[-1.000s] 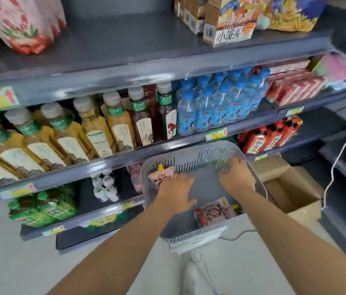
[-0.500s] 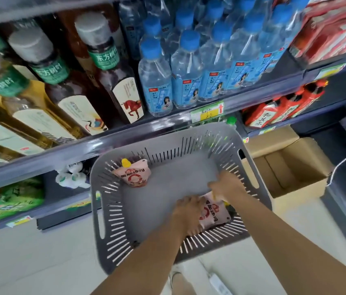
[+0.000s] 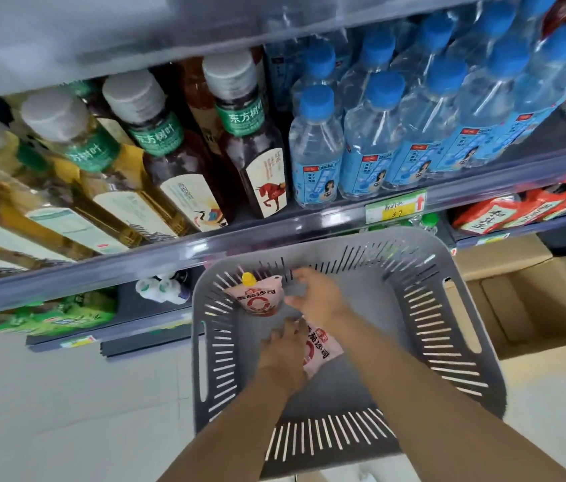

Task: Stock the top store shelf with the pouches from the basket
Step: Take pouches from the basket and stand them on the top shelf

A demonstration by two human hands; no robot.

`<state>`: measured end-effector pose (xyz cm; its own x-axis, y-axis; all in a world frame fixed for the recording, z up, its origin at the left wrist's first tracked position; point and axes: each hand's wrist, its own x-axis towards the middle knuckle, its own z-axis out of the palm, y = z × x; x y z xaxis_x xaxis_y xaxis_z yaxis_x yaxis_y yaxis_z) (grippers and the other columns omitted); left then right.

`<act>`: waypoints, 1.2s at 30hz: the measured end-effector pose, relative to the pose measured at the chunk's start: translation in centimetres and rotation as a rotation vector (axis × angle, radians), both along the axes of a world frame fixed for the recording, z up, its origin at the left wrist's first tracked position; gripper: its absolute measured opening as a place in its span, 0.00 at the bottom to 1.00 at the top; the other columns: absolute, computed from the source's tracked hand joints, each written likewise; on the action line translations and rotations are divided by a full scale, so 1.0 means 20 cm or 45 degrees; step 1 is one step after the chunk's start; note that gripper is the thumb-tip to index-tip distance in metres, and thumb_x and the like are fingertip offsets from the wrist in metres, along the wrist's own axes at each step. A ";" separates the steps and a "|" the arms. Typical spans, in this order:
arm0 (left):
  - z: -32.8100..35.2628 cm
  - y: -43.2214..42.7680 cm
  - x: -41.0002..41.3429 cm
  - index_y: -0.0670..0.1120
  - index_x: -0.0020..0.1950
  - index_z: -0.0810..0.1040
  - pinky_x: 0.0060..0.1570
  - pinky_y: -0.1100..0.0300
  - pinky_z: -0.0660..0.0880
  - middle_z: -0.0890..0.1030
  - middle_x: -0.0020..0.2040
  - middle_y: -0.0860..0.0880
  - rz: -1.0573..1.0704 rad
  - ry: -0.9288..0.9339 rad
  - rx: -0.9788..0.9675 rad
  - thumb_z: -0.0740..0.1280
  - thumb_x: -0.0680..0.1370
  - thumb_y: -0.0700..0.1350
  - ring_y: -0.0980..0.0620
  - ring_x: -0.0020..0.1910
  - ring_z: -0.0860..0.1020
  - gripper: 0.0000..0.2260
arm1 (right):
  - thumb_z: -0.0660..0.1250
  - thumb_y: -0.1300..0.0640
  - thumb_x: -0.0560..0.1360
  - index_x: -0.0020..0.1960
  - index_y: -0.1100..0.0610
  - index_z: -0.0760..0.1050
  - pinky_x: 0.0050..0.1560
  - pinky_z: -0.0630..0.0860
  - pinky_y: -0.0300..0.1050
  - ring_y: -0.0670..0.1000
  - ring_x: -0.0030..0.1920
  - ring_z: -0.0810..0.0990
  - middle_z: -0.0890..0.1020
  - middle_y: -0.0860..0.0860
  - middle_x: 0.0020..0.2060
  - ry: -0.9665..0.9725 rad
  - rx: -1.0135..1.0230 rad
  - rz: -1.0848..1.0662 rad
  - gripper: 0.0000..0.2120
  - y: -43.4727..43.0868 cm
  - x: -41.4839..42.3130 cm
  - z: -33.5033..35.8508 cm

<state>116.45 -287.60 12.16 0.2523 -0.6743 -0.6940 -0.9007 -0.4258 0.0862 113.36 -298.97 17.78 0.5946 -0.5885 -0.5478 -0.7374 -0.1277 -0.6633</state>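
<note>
Left grip (image 3: 283,353) on pouch (image 3: 323,353), hold unclear; right grip (image 3: 316,299) spread inside basket (image 3: 424,342).

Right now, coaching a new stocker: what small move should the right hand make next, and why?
Probably close the right hand on the yellow-capped pouch: its fingers are spread just beside it, while the left hand rests on the other pouch.

A single wide-angle camera, worn on the person's head, looks forward and steeply down from close above the grey basket (image 3: 378,238), with the drinks shelf (image 3: 274,238) rising just ahead (straight lines bow toward the frame's borders). It is the only view.
</note>
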 end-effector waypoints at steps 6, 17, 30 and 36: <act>-0.01 0.04 0.04 0.44 0.75 0.57 0.61 0.44 0.69 0.59 0.71 0.42 0.061 -0.070 0.034 0.66 0.74 0.52 0.40 0.67 0.64 0.33 | 0.61 0.59 0.80 0.60 0.62 0.75 0.42 0.70 0.24 0.55 0.54 0.78 0.79 0.60 0.57 -0.153 -0.071 0.067 0.12 0.10 0.13 -0.01; -0.10 0.06 0.00 0.49 0.77 0.45 0.52 0.38 0.71 0.53 0.74 0.41 -0.099 -0.162 0.038 0.71 0.72 0.54 0.36 0.68 0.60 0.44 | 0.61 0.54 0.80 0.42 0.61 0.71 0.33 0.69 0.43 0.51 0.35 0.75 0.78 0.55 0.35 -0.320 -0.289 -0.145 0.12 -0.12 -0.22 0.08; -0.07 0.05 0.11 0.47 0.78 0.38 0.67 0.42 0.64 0.49 0.77 0.41 0.686 -0.017 0.098 0.69 0.67 0.70 0.38 0.75 0.53 0.55 | 0.56 0.47 0.81 0.39 0.58 0.69 0.32 0.65 0.43 0.52 0.35 0.74 0.76 0.54 0.34 0.300 -0.002 -0.272 0.18 -0.19 -0.40 -0.18; -0.07 0.03 0.09 0.46 0.78 0.41 0.69 0.42 0.58 0.44 0.78 0.42 0.465 -0.138 -0.027 0.62 0.71 0.70 0.39 0.75 0.52 0.49 | 0.56 0.49 0.82 0.57 0.62 0.71 0.44 0.70 0.46 0.57 0.46 0.76 0.79 0.60 0.49 0.374 -0.003 -0.426 0.16 -0.19 -0.33 -0.29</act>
<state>118.17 -287.03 10.70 0.5496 -0.5403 -0.6372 -0.6944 -0.7195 0.0112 106.78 -302.87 11.91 0.1908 -0.7236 -0.6633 -0.8956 0.1483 -0.4194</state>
